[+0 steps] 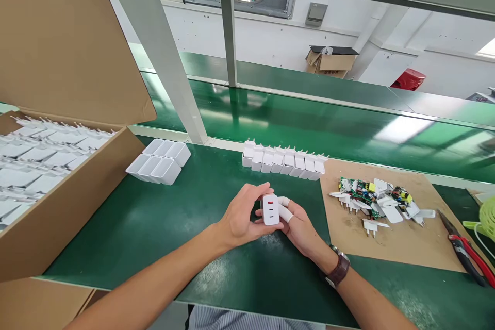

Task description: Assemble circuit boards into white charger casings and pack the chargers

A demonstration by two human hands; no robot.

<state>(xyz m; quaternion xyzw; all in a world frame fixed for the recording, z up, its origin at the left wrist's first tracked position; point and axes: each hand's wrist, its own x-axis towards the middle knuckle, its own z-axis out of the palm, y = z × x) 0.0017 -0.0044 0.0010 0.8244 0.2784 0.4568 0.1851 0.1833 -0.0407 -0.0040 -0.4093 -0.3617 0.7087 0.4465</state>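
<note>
Single head view, forward-down, close over green bench [154, 227].

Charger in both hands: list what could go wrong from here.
1. The white charger is pinched only by fingertips of the left hand and right hand above the green mat; a slip could drop it.
2. The row of chargers stands just beyond the hands; a forward reach might topple them.
3. The red-handled cutters lie near the right forearm and could snag it.

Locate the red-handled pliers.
Head view, far right: the red-handled pliers lie on the green mat, just off the cardboard sheet, right of the scrap parts.
</note>
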